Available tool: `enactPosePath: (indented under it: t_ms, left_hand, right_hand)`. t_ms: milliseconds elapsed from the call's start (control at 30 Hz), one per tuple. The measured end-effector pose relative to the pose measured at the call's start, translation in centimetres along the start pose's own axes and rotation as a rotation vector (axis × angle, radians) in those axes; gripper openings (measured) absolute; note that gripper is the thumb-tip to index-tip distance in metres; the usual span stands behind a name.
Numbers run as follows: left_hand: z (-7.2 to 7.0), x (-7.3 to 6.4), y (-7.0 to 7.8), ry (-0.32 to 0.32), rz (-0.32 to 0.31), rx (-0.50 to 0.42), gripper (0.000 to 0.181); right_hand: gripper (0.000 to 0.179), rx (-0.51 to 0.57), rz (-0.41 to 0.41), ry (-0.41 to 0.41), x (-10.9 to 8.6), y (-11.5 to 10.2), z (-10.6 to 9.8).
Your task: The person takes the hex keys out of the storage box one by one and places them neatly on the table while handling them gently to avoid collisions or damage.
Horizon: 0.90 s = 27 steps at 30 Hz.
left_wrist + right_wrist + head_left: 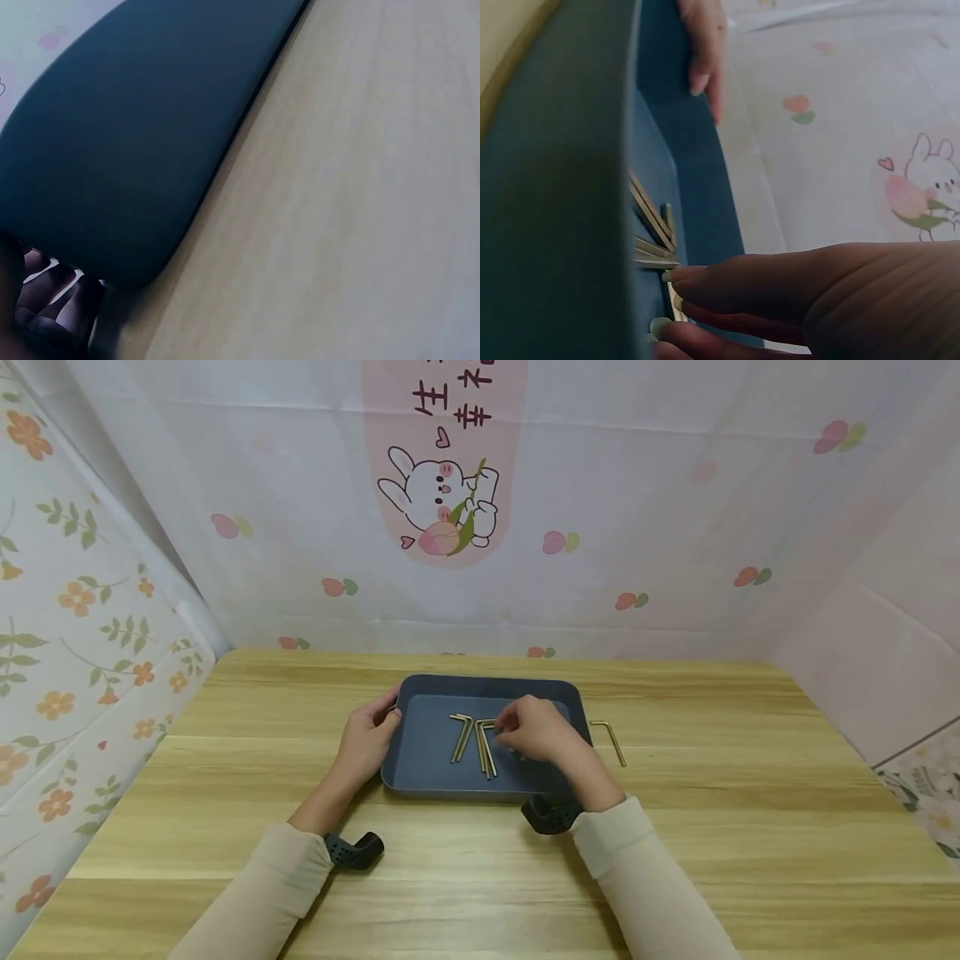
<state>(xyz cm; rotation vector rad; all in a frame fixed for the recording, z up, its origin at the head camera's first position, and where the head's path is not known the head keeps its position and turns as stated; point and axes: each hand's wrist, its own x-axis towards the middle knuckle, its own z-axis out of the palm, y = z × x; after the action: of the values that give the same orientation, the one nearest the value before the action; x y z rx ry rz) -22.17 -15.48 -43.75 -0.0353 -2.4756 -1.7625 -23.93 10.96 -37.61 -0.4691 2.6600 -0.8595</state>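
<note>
A dark blue-grey rectangular tray stands on the table with several brass-coloured hex keys lying in it. Two of these hex keys lie a little left of the others. My left hand grips the tray's left side, thumb at the rim and fingers along the outer wall. Inside the tray, my right hand pinches a hex key by its short arm, with the fingertips close to the tray floor. The right hand covers part of the tray's right half.
One more hex key lies on the wooden table just outside the tray's right side. A printed cloth hangs behind the table, and a floral cloth hangs at the left. Both wrists wear black camera mounts.
</note>
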Motion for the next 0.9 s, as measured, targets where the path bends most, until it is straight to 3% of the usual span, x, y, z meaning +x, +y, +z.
enactPosePath:
  t_ms: [333, 667, 900]
  left_hand:
    - [0.1, 0.0, 0.1, 0.002, -0.012, 0.001, 0.046]
    - [0.1, 0.0, 0.0, -0.001, -0.015, 0.004, 0.046]
    - [0.1, 0.0, 0.1, -0.004, -0.019, -0.007, 0.046]
  right_hand:
    - [0.022, -0.023, 0.007, 0.017, 0.3, -0.6, 1.2]
    - [0.023, -0.081, -0.019, 0.013, 0.2, -0.8, 1.1]
    - [0.026, -0.111, 0.011, 0.024, 0.2, -0.5, 0.8]
